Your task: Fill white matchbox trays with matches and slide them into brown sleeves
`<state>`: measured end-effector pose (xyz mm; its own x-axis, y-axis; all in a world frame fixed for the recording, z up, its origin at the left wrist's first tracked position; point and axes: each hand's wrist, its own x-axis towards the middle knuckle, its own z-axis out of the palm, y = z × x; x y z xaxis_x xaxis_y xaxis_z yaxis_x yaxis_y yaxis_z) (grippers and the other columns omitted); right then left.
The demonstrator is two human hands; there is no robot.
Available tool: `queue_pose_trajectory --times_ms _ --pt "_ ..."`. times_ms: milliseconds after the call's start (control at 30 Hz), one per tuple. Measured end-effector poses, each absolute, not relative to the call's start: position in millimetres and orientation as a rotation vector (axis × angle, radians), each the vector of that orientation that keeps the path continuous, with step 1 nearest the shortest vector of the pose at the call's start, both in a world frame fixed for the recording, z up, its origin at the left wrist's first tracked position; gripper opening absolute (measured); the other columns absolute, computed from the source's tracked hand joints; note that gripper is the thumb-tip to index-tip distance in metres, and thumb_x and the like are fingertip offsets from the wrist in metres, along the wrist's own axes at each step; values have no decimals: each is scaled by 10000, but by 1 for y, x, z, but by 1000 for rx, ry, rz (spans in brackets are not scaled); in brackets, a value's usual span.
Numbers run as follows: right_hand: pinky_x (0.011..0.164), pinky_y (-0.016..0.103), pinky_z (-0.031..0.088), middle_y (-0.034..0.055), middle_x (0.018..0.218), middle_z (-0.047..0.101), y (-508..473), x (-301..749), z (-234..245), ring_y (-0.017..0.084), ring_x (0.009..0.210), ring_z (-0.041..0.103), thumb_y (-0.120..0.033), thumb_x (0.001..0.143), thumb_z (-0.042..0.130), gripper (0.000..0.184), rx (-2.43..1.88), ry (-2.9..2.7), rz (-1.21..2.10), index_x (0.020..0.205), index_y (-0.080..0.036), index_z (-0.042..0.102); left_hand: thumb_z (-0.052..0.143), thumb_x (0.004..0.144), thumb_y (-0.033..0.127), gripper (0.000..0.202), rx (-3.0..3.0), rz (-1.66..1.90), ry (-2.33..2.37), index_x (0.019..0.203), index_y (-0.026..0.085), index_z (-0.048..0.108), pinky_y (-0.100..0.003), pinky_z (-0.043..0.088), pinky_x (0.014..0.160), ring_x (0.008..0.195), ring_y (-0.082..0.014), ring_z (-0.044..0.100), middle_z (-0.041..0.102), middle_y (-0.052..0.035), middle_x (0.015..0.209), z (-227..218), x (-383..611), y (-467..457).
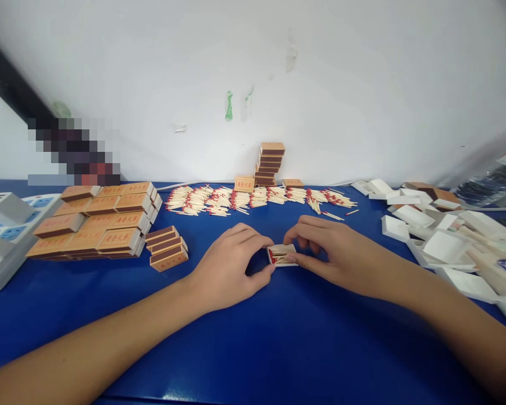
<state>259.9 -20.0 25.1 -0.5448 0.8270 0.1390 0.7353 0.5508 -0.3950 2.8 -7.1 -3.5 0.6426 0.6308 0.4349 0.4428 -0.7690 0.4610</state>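
A small white matchbox tray [293,247] lies on the blue table in front of me, with red-tipped matches [279,256] inside it. My left hand [231,264] holds the tray's left end between thumb and forefinger. At the right end, my right hand [326,247] is closed, its thumb on the near side and its fingers on the far side; whether its fingertips also touch the matches I cannot make out. Beyond both hands, piles of loose matches [219,198] lie in a row near the wall.
Filled-out stacks of matchboxes [105,222] stand at the left, with a smaller group of matchboxes [168,250] beside them. A matchbox tower [270,163] leans against the wall. White empty trays [447,247] are heaped at the right. A plastic organizer [12,259] sits at far left.
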Motion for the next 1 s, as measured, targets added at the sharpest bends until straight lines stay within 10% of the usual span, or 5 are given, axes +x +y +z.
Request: queue_pose_trajectory --times_ms 633,1000 --pt "653 386 385 110 833 725 24 334 41 260 707 610 -377 993 594 225 -1847 -2222 -51 860 -226 694 718 968 256 321 2569 857 878 1271 147 711 -477 576 1014 1093 -285 660 749 -103 1123 -6 3 -9" --pt "685 392 449 96 848 729 40 341 22 259 727 640 -306 990 565 171 -1979 -2251 393 861 -240 657 708 976 257 300 2582 846 861 1257 154 721 -466 577 987 1075 -277 650 736 -98 1111 -5 3 -10"
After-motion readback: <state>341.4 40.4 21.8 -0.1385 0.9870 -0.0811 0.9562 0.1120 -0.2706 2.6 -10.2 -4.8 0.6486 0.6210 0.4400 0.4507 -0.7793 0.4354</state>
